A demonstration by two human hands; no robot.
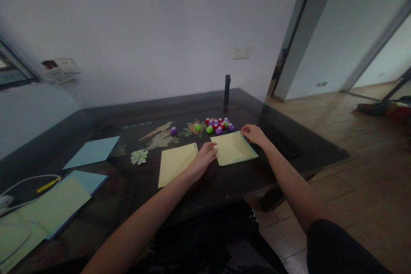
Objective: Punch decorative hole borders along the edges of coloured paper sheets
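Note:
A small stack of pale yellow loose-leaf paper [233,147] with punched holes lies on the dark table, bluish-green sheets showing at its edge. My left hand [204,158] is closed at the stack's left edge, fingertips on the paper. At its upper right corner, my right hand [254,133] pinches the edge between thumb and fingers. Just left of my left hand lies a separate yellow punched sheet [176,162], partly covered by my forearm. Behind the stack sits a cluster of small red, purple and green toys with eye-like tops [218,130].
A black cylinder [227,93] stands upright near the back. Farther left are a green toy [197,127], a purple toy [174,131], a pile of pale puzzle-like pieces [139,156], a blue sheet [93,152], yellow paper [48,209] and a white cable [25,178]. A dark flat object [282,141] lies right.

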